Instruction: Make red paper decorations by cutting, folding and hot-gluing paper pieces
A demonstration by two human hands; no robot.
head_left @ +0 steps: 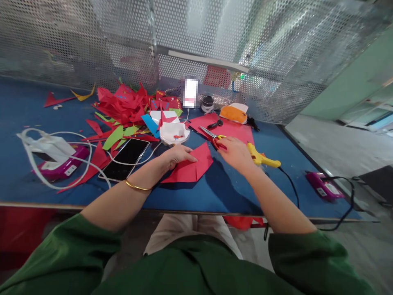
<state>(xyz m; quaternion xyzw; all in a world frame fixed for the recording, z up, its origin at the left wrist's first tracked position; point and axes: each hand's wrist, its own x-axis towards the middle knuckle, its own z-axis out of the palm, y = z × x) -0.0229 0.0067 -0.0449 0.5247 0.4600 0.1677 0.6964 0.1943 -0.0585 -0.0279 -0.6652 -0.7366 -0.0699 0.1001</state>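
Near the table's front, my left hand [181, 155] grips a folded piece of red paper [201, 166], thumb on top and the other fingers hidden beneath it. To the right, my right hand [235, 153] has its fingers closed at the red and yellow handles of a pair of scissors [209, 132]. The blades point to the upper left, over a larger red sheet [236, 130] lying flat. A small black tool [215, 124] rests on that sheet just beyond the scissors.
Red and green scraps [123, 106] pile up at the back left. A phone [127, 157] and white cables lie left of my left hand. A yellow glue gun [264, 157] is right of my right hand. Purple power strips [325, 186] sit at both sides.
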